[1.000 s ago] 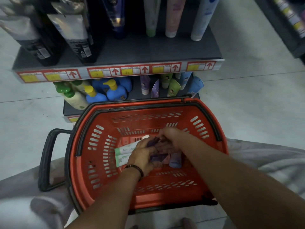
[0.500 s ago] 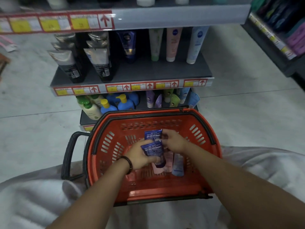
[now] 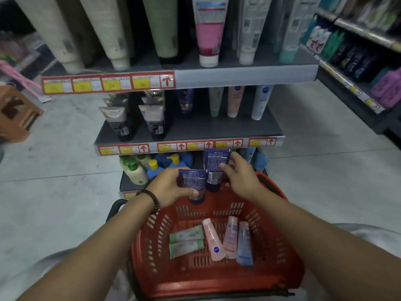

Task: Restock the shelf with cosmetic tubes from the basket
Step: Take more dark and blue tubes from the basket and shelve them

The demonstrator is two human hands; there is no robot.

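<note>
My left hand [image 3: 168,187] grips a dark blue tube [image 3: 193,184] above the far rim of the red basket [image 3: 152,263]. My right hand [image 3: 240,177] holds a second dark blue tube [image 3: 217,161], raised a little higher, just in front of the middle shelf's price strip. In the basket lie two green tubes [image 3: 186,241], two pink tubes [image 3: 213,242] and a light blue tube [image 3: 244,246]. The middle shelf [image 3: 195,129] carries a dark blue tube [image 3: 185,103], then green, pink and white ones beside it, with bare shelf in front of them.
Black-and-silver tubes [image 3: 121,122] stand at the left of the middle shelf. The upper shelf [image 3: 238,76] holds large tubes. Pump bottles [image 3: 134,170] fill the bottom shelf. Another shelving unit [image 3: 358,68] runs along the right. A brown stool [image 3: 17,116] stands at the left.
Both hands have lifted out of the basket, each with a dark blue tube, up toward the shelf. The view has tilted upward, which brings the upper shelf into sight.
</note>
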